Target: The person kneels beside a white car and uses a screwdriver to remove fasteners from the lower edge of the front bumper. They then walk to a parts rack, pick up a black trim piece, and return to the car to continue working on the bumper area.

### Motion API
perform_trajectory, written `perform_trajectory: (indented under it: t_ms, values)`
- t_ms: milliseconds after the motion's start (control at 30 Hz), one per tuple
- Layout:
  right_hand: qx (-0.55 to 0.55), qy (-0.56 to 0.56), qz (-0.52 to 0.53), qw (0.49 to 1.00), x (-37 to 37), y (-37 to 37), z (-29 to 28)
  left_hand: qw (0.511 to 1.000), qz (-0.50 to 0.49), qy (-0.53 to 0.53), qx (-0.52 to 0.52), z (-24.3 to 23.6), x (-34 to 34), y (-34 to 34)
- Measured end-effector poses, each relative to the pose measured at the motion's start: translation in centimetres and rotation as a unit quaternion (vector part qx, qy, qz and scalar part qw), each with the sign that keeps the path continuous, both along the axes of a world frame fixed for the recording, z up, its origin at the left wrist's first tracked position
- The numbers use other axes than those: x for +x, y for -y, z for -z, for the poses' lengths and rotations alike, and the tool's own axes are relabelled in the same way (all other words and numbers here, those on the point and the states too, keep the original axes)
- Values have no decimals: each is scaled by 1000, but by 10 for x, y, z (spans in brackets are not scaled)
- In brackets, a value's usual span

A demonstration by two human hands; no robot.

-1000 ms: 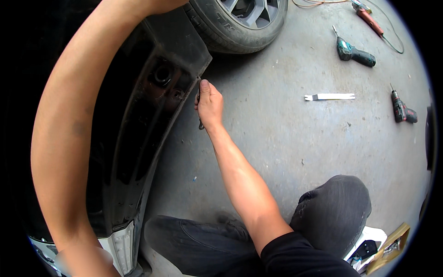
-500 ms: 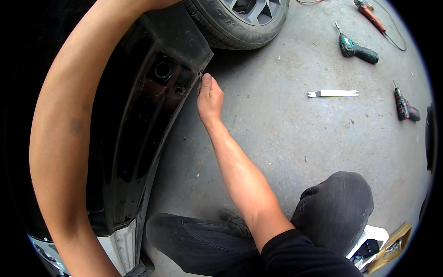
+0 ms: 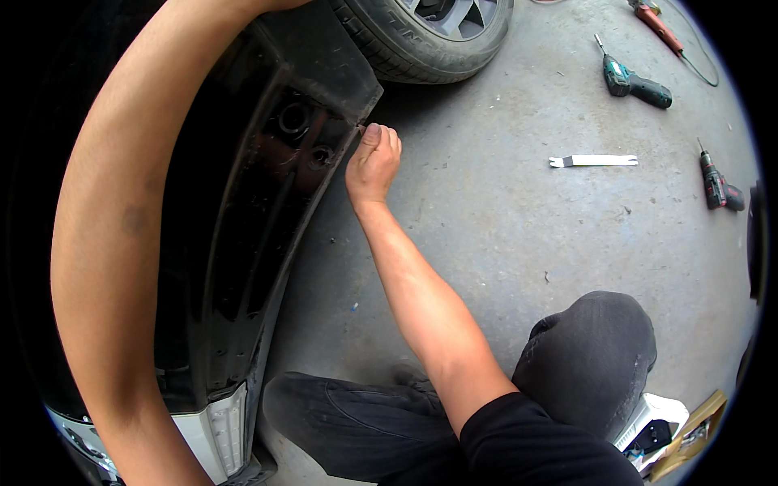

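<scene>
My right hand (image 3: 374, 164) is at the lower edge of a black car panel (image 3: 251, 202), just behind the wheel. Its fingers are curled and the thumb is pressed against the panel's corner, gripping the edge there. What the fingertips touch underneath is hidden. My left forearm (image 3: 105, 235) arches up along the left side in front of the panel, and its hand lies beyond the top of the picture. Round openings (image 3: 293, 119) show in the panel close to my right hand.
A car wheel (image 3: 421, 40) stands at the top. On the grey floor lie a white pry tool (image 3: 596, 161), a teal cordless driver (image 3: 636, 87), a dark drill (image 3: 718, 186) and a red corded tool (image 3: 658, 28). Boxes (image 3: 685, 437) stand beside my bent knee (image 3: 592, 356).
My right hand has turned a little at the panel edge, and more of its curled fingers show. The whole view has shifted slightly, while my left forearm stays much the same.
</scene>
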State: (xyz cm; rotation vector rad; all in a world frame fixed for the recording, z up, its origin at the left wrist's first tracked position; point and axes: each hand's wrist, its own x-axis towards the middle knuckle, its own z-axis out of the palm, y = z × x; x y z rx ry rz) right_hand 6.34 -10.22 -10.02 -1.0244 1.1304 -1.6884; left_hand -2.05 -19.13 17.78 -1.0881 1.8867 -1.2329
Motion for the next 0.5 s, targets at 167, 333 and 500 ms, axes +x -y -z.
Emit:
perform_trajectory:
  t_ms: [167, 333, 500]
  values:
    - [-30, -12, 17, 999, 5, 2, 5, 1000, -20, -13, 6, -2, 7, 3]
    - [-31, -27, 21, 999, 10, 4, 11, 999, -33, -11, 0, 1, 8, 6]
    - [-32, -40, 28, 998, 14, 5, 12, 999, -37, -10, -3, 4, 6, 2]
